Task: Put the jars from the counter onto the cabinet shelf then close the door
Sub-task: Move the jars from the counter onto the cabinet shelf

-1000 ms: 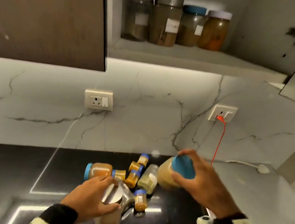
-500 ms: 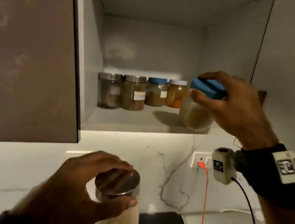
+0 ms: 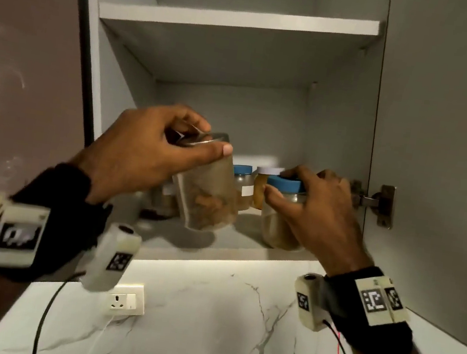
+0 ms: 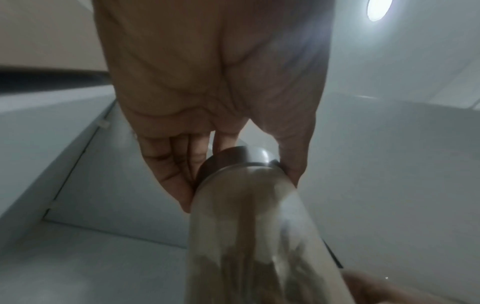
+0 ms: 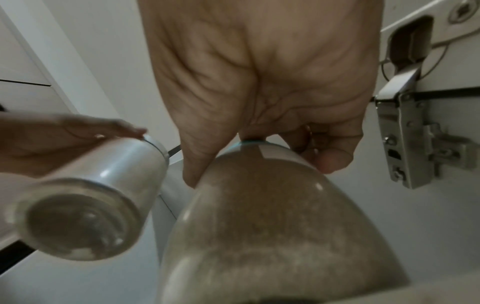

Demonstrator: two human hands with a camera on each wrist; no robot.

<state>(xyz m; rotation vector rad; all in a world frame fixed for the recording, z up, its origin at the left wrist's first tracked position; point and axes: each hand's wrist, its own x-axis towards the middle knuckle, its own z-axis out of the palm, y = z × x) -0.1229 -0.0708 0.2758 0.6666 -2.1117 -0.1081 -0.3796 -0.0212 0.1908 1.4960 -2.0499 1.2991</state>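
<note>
Both hands gripping jars by the lids: right hand (image 3: 316, 206) w/ blue-lid jar (image 3: 280, 216) on the shelf (image 3: 233, 252), left hand (image 3: 142, 152) w/ steel-lid jar (image 3: 208, 194) tilted above it; door not closed yet.

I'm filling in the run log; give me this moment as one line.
left hand: holds steel-lid jar, tilted, above shelf | right hand: grips blue-lid jar on shelf | door: open

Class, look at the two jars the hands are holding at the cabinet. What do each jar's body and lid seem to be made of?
Left hand's jar: clear body with glints, probably glass; its lid is grey and shiny, likely metal. Right hand's jar: clear rounded body, glass or clear plastic; its blue lid looks matte, probably plastic.
</note>
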